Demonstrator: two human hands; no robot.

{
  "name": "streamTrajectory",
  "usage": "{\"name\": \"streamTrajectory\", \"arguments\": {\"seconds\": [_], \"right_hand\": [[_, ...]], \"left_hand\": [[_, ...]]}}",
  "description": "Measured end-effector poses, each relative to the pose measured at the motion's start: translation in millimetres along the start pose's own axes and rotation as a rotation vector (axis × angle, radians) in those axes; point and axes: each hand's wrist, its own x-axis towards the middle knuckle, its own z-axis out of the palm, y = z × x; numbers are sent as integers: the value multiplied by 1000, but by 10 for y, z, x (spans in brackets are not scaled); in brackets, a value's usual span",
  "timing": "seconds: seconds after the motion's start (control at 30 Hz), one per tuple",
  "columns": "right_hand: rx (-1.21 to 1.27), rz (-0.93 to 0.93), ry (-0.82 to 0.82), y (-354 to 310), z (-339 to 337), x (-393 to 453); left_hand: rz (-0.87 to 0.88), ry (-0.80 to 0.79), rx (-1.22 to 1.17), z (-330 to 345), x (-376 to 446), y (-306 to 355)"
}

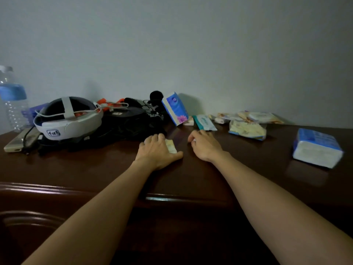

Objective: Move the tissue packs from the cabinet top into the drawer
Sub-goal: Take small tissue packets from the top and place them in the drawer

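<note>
My count from the head view, everything placed against the dark wood cabinet top (95, 165).

Hands: two, both resting on the cabinet top near its middle.
- My left hand (157, 150) lies palm down over one small pale-yellow tissue pack (171, 146), fingers curled across its far edge and thumb along its near side, closed around it.
- My right hand (203, 145) is curled, fingertips tucked under; a sliver of white shows at the knuckles. I cannot tell whether it grips anything.

Tissue packs still on the cabinet top, as far as I can separate them:
- One blue-and-white pack with a purple flower (175, 108), standing tilted toward the rear wall.
- One slim teal-and-white pack (204, 122), lying flat just beyond my right hand.
- One small pale pack (189, 121) between the flowered one and the teal one.
- One yellow pack with a blue edge (247, 130), lying flat right of the teal one.
- One large blue-and-white soft pack (317, 148), near the right end, well apart from the rest.
- A low heap of flat pale packets (250, 117) along the rear; the count there is unclear, and one carries a white lid.

Other items, left half of the cabinet top:
- One white-and-dark headset (68, 117).
- One clear water bottle with a blue label (12, 100), far left.
- One pale flat device (21, 140) near the left edge.
- One tangle of black gear and cables (133, 119) behind my left hand.

The cabinet front below is dark; I see no drawer interior.
</note>
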Motion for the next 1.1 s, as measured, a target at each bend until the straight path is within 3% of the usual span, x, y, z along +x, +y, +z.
{"name": "streamTrajectory", "arguments": {"seconds": [0.3, 0.53, 0.63, 0.73, 0.87, 0.93, 1.0, 1.1], "right_hand": [[23, -140, 51, -134, -145, -1002], [58, -410, 507, -123, -1, -2543], [183, -438, 580, 34, 405, -3235], [179, -295, 368, 217, 1053, -3903], [164, 250, -385, 536, 2063, -4492], [174, 424, -627, 684, 2501, -4672], [193, 553, -706, 765, 2833, -4782], [348, 683, -700, 781, 3194, -4798]], "left_hand": [[184, 280, 2, -283, -668, 282], [205, 630, -289, 17, -2290, 436], [159, 500, -383, 541, -2962, 357], [83, 222, -367, 1187, -3519, 287], [-127, -182, -308, 2006, -4081, 86], [-217, -329, -294, 2344, -4269, -76], [-293, -413, -299, 2587, -4391, -226], [-341, -442, -292, 2803, -4486, -327]]}}
